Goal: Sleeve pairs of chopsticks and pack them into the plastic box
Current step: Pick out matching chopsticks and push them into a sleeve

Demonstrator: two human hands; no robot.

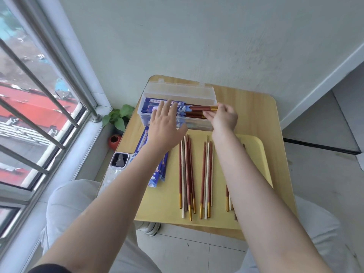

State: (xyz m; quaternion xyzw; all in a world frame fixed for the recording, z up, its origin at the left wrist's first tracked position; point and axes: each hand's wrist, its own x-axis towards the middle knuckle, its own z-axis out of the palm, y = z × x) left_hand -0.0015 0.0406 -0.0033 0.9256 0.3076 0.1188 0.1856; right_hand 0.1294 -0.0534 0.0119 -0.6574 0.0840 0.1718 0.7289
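Observation:
A clear plastic box (177, 91) stands open at the far side of the small wooden table (254, 115), holding several blue-sleeved pairs. My right hand (223, 116) pinches the gold end of a sleeved red chopstick pair (199, 108) lying across the box. My left hand (165, 125) lies flat with straight fingers on the sleeves inside the box. Loose red and white chopsticks (187, 174) lie in groups on a yellow board (254, 146). Empty blue sleeves (141, 144) are stacked left of them, partly under my left forearm.
A phone (118, 159) lies at the table's left front corner. A small potted plant (117, 123) stands on the floor between the table and the barred window (39, 115). My knees in light trousers are below the table edge.

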